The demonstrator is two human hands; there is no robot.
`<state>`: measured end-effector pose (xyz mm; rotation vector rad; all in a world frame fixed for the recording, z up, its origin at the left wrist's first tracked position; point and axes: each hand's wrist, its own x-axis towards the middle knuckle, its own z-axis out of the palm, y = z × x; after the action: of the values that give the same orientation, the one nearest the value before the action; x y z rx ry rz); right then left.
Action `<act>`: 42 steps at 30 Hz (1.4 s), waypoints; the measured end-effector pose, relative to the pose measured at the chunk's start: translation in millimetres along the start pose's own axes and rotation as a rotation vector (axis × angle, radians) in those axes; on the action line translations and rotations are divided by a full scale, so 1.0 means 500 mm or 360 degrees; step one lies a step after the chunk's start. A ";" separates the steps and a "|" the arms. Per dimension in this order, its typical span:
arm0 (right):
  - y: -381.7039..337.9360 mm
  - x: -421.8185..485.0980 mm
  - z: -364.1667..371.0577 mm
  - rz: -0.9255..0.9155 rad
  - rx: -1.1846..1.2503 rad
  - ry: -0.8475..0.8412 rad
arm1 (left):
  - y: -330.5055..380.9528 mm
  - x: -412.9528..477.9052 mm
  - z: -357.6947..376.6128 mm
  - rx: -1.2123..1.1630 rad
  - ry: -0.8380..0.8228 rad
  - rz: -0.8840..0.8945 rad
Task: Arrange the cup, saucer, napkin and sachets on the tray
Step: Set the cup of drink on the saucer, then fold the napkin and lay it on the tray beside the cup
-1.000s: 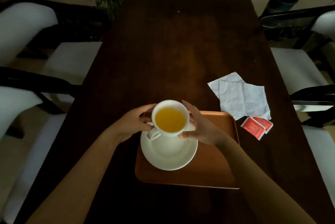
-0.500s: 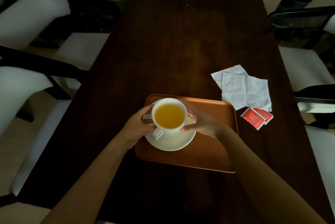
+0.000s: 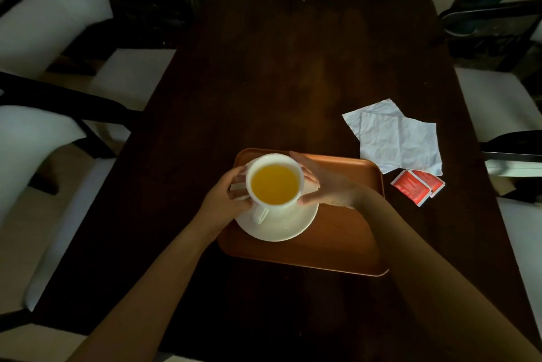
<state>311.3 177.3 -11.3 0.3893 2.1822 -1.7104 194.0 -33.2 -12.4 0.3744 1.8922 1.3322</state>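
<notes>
Both hands cup the white cup (image 3: 275, 182) of yellow drink over the saucer (image 3: 281, 225) on the tray (image 3: 346, 232), near the desk's (image 3: 293, 68) front edge. Left hand (image 3: 225, 200) and right hand (image 3: 328, 182) have fingers wrapped around its sides. Napkin (image 3: 396, 136) and red sachets (image 3: 418, 185) lie toward the desk's right edge.

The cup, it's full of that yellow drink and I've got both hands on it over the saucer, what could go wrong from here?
The cup is filled close to the rim, so a tilt or bump as it meets the saucer could slop liquid onto the tray. Its handle points toward you, unheld, so the left hand and right hand grip only the smooth wall. A spill could also run toward the napkin and sachets nearby.
</notes>
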 end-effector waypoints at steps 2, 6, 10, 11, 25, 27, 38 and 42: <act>0.000 -0.005 -0.010 -0.0022 -0.0037 0.0005 | 0.017 0.003 -0.016 0.0036 0.0162 -0.0023; -0.002 -0.022 -0.035 -0.0110 -0.0061 0.0323 | 0.077 0.018 -0.049 -0.0088 0.0478 0.0015; 0.005 -0.042 -0.069 -0.0102 -0.0184 0.0822 | 0.158 0.060 -0.027 -0.0033 0.0437 0.0101; 0.010 -0.051 -0.078 -0.0076 -0.0156 0.0877 | 0.178 0.074 -0.010 0.0003 0.0378 0.0121; 0.155 -0.185 -0.266 0.0780 -0.0295 0.1919 | 0.259 0.286 0.400 0.1215 -0.0279 0.0550; 0.174 -0.185 -0.287 0.0922 -0.0405 0.1896 | 0.238 0.307 0.442 0.1403 -0.0341 0.0737; 0.233 -0.133 -0.339 0.1220 -0.0433 0.1868 | 0.170 0.390 0.501 0.2052 -0.0517 0.1220; 0.243 -0.125 -0.350 0.1149 -0.0160 0.1921 | 0.166 0.398 0.499 0.1999 -0.0518 0.1220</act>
<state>401.5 375.7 -53.5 2.2863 2.2073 -0.9699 230.6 291.2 -60.0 1.9354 2.1321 0.2068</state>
